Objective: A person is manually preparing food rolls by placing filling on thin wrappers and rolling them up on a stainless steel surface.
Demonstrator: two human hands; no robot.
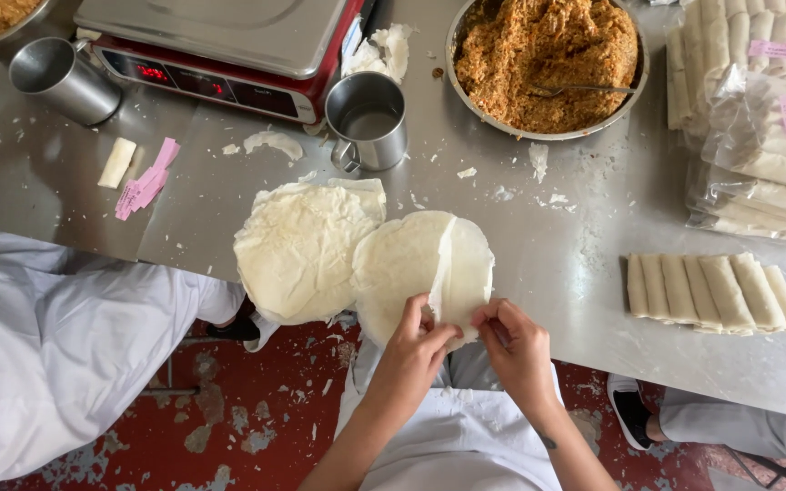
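Observation:
A stack of thin round pale wrappers (pixel 411 264) lies at the near edge of the steel table (pixel 575 264). My left hand (pixel 411 350) and my right hand (pixel 516 341) pinch the near edge of the top wrapper sheet (pixel 461 273), which is lifted and partly folded back over the stack. Another pile of wrappers (pixel 297 250) lies just to the left, touching the first stack.
A metal bowl of orange-brown shredded filling (pixel 548 64) with a fork sits at the back. A steel cup (pixel 370 118), a second cup (pixel 56 77) and a red scale (pixel 220 45) stand behind. Finished rolls (pixel 716 291) lie right, bagged rolls (pixel 761 155) beyond. A person in white (pixel 56 345) sits left.

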